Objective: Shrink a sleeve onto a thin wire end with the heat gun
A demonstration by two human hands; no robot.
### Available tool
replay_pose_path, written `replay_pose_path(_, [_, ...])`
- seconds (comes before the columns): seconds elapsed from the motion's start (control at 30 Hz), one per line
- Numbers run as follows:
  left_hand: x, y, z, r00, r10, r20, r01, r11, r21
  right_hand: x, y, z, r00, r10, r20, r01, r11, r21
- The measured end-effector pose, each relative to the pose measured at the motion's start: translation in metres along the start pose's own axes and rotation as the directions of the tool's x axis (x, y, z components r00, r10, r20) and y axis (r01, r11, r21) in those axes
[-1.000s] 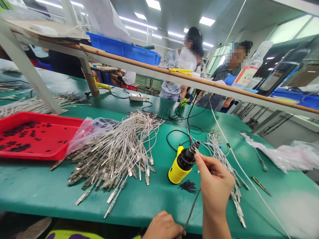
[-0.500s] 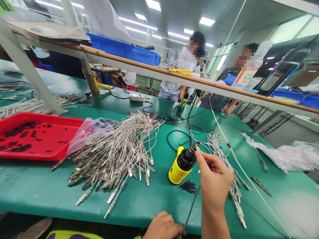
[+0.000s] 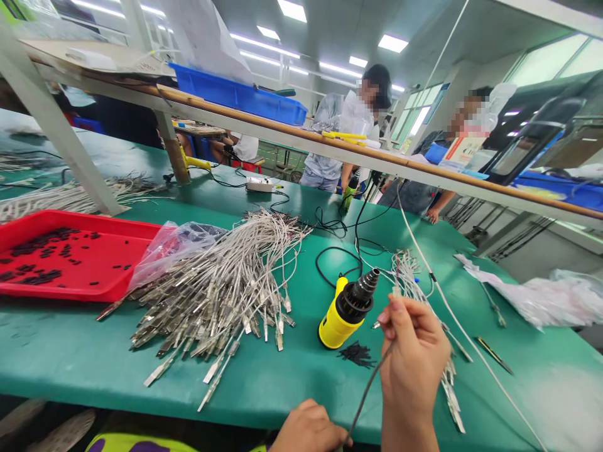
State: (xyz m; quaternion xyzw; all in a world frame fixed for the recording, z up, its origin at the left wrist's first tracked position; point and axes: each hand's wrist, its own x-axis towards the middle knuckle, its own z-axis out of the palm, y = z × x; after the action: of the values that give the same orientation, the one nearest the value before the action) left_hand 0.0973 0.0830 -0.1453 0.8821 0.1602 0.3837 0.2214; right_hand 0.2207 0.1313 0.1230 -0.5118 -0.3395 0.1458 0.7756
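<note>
My right hand (image 3: 414,361) is closed in a pinch on a thin grey cable (image 3: 367,389), holding its upper end a little to the right of the black nozzle of a yellow heat gun (image 3: 346,311) that stands on the green table (image 3: 282,370). My left hand (image 3: 308,430) sits at the bottom edge, curled round the lower end of the same cable. A small heap of short black sleeve pieces (image 3: 357,353) lies just in front of the heat gun. A smaller bunch of grey cables (image 3: 424,301) lies behind my right hand.
A large pile of grey cables with metal plugs (image 3: 226,282) and a plastic bag (image 3: 174,245) lie left of the gun. A red tray (image 3: 70,257) holds black pieces. A shelf (image 3: 330,147) with a blue bin (image 3: 235,94) crosses overhead. Two people stand beyond it. Plastic bags (image 3: 541,295) lie right.
My right hand has pulled the cable end away from the heat gun's nozzle, moving right and slightly down. The left hand has stayed in place.
</note>
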Motion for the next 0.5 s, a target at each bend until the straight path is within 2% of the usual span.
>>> replay_pose_path(0.1, [-0.001, -0.003, 0.005, 0.999, 0.008, -0.043, -0.007, 1.000, 0.025, 0.012, 0.005, -0.001, 0.984, 0.165, 0.074, -0.176, 0.968, 0.177])
replay_pose_path(0.17, [-0.001, -0.005, 0.006, 0.999, 0.002, -0.035, -0.001, 0.999, 0.038, 0.017, 0.009, -0.001, 0.975, 0.208, 0.082, -0.221, 0.951, 0.218])
replay_pose_path(0.33, [-0.001, -0.005, 0.005, 1.000, 0.017, 0.013, -0.018, 0.998, 0.057, 0.022, 0.017, -0.004, 0.977, 0.213, 0.010, -0.209, 0.946, 0.249])
replay_pose_path(0.5, [-0.001, -0.004, 0.005, 1.000, 0.006, -0.006, -0.006, 0.999, 0.048, 0.021, 0.021, -0.005, 0.981, 0.195, 0.012, -0.192, 0.952, 0.239])
